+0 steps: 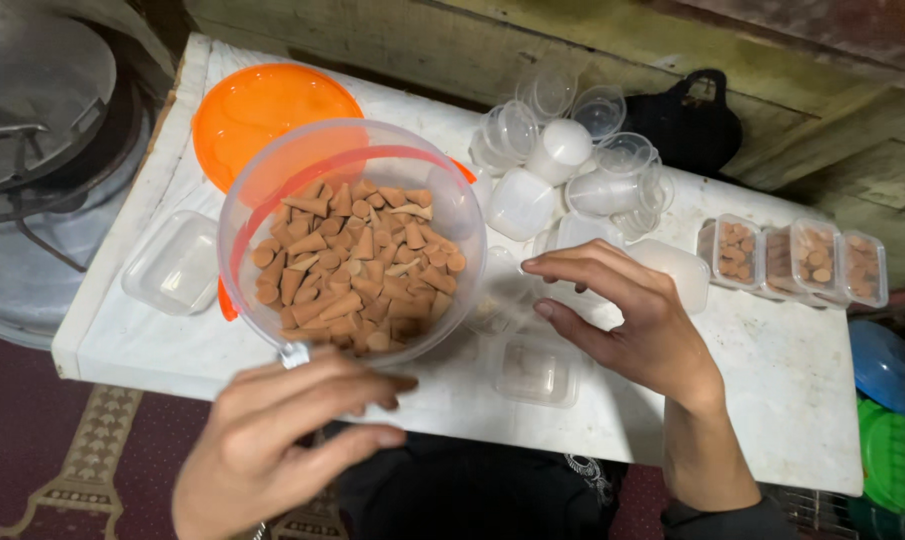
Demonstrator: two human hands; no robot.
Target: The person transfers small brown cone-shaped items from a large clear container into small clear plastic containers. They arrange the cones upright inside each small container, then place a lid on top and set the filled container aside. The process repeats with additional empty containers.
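My left hand (277, 440) grips the near rim of a clear round plastic tub (442, 205), held tilted above the white table (772, 400). The tub is full of brown cone-shaped pieces (357, 270). My right hand (627, 320) hovers just right of the tub with fingers spread and curled, holding nothing. Under and in front of that hand sit small clear square containers (537, 372), empty. Part of the table beneath the tub is hidden.
An orange lid (262, 110) lies behind the tub. A clear lid (172, 265) rests at left. A heap of empty clear cups (572, 150) sits at the back. Three filled small boxes (792, 262) stand at right. A black bag (692, 120) lies behind.
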